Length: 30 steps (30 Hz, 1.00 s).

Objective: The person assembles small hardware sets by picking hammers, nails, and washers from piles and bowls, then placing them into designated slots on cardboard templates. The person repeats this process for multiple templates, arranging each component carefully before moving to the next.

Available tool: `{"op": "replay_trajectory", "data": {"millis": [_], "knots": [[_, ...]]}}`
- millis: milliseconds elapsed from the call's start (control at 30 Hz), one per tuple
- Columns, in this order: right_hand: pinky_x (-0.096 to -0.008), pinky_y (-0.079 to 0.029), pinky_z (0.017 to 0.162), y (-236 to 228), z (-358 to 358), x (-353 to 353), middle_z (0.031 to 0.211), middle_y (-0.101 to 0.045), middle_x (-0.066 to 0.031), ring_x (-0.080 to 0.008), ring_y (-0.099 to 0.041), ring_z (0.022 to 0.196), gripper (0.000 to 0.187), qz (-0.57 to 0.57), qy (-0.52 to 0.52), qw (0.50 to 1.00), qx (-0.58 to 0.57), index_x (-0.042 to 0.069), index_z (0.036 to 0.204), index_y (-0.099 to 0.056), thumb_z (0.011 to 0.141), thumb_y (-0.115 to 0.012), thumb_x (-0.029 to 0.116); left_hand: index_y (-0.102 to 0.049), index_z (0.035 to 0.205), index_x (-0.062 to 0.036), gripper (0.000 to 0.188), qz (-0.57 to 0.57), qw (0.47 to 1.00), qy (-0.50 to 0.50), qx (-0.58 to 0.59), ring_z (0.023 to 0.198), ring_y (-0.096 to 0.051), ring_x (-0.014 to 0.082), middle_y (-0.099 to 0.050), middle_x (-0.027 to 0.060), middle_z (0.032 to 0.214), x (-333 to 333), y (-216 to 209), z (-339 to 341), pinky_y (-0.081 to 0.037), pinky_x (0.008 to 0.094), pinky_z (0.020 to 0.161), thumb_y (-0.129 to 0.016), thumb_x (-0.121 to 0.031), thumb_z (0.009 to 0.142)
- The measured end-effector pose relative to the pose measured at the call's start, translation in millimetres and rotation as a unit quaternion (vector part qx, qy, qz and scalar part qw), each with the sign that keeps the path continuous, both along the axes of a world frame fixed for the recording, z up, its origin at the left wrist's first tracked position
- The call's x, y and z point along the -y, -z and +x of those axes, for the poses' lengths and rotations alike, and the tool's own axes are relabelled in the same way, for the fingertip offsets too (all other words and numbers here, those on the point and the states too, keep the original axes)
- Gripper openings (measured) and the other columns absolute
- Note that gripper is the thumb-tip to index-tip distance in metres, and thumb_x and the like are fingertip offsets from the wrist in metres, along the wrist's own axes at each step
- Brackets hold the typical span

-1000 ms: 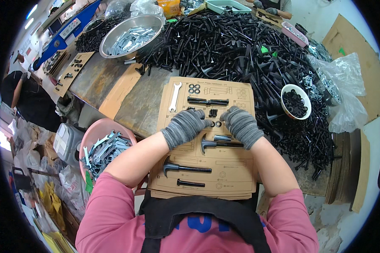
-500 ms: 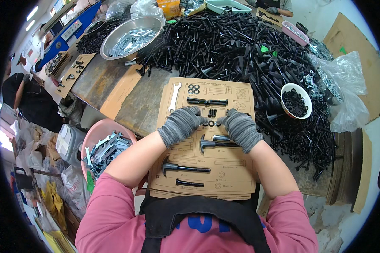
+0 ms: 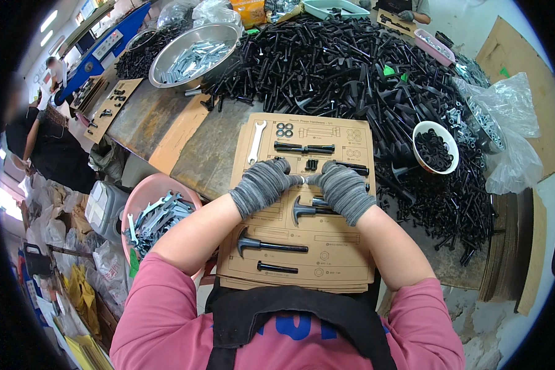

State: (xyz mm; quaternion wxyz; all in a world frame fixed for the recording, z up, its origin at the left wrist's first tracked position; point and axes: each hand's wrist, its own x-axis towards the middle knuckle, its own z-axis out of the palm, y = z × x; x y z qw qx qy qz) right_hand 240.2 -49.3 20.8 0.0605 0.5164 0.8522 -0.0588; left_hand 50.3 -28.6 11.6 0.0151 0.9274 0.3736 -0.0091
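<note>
My left hand [image 3: 262, 185] and my right hand [image 3: 346, 191], both in grey knit gloves, meet at the fingertips over a printed brown cardboard sheet [image 3: 262, 277]. Their fingers are pinched together; whatever lies between them is too small and covered to name. Just above the fingertips are short black screws [image 3: 311, 165]. Farther up lie a silver open-end wrench [image 3: 257, 142], several black washers [image 3: 284, 130] and long black bolts [image 3: 304, 148]. Nearer me are a hooked black bolt [image 3: 314, 210] partly under my right hand, another hooked bolt [image 3: 271, 246] and a plain black bolt [image 3: 277, 268].
A large heap of black bolts [image 3: 327, 61] spreads behind the sheet. A white bowl of black rings [image 3: 455, 161] stands right, a steel bowl [image 3: 228, 34] back left. Left, a pink basin [image 3: 128, 213] holds wrenches. Co-workers appear at far left and back right.
My right hand has moved left and my fingertips have come together, covering the black rings that showed between them. At the far left, a co-worker has shifted and another has come into sight.
</note>
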Motion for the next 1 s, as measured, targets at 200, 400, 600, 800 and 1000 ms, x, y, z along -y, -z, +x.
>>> {"op": "replay_trajectory", "data": {"millis": [200,400,600,800,1000], "knots": [[-0.0338,-0.048,0.076,-7,12,1,0.094,-0.054,-0.0117,-0.0251,-0.058,0.087,0.022,0.005,0.019,1.000,0.001,0.017,0.100,-0.062,0.080,-0.052,0.017,-0.060,0.102,-0.0194,0.031,-0.036,0.997,-0.036,0.053,0.077,-0.058,0.0244,-0.056,0.0083,0.090,0,-1,-12,-0.049,0.0325,0.065,-0.059,-0.011,0.072],[-0.0333,-0.047,0.079,4,16,2,0.094,-0.054,-0.0116,-0.0251,-0.057,0.090,0.021,0.016,0.015,0.999,-0.029,0.016,0.097,-0.063,0.079,-0.052,0.015,-0.061,0.101,-0.0182,0.033,0.026,0.997,-0.003,0.067,0.075,-0.058,0.0232,-0.056,0.0081,0.089,0,8,-18,-0.048,0.0317,0.065,-0.061,-0.009,0.069],[-0.0333,-0.047,0.077,-14,20,3,0.094,-0.054,-0.0120,-0.0251,-0.058,0.088,0.025,-0.002,0.023,1.000,-0.011,0.016,0.100,-0.062,0.077,-0.055,0.013,-0.061,0.100,-0.0184,0.033,-0.027,0.996,-0.030,0.077,0.076,-0.057,0.0236,-0.055,0.0080,0.086,1,5,-20,-0.048,0.0328,0.065,-0.060,-0.008,0.069],[-0.0334,-0.048,0.078,-19,27,-11,0.097,-0.055,-0.0127,-0.0254,-0.058,0.090,0.027,0.029,0.030,0.999,0.003,0.017,0.104,-0.058,0.078,-0.054,0.014,-0.060,0.101,-0.0136,0.032,0.003,0.991,-0.038,0.125,0.075,-0.056,0.0249,-0.054,0.0089,0.084,6,-3,-28,-0.047,0.0332,0.065,-0.059,-0.009,0.070],[-0.0390,-0.046,0.081,-20,77,-73,0.106,-0.054,-0.0146,-0.0292,-0.056,0.094,0.027,0.052,0.230,0.969,-0.073,0.016,0.108,-0.054,0.082,-0.046,0.020,-0.052,0.109,-0.0079,0.035,-0.023,0.950,-0.173,0.258,0.073,-0.056,0.0272,-0.056,0.0120,0.079,65,-22,-75,-0.046,0.0358,0.065,-0.056,-0.014,0.075]]}}
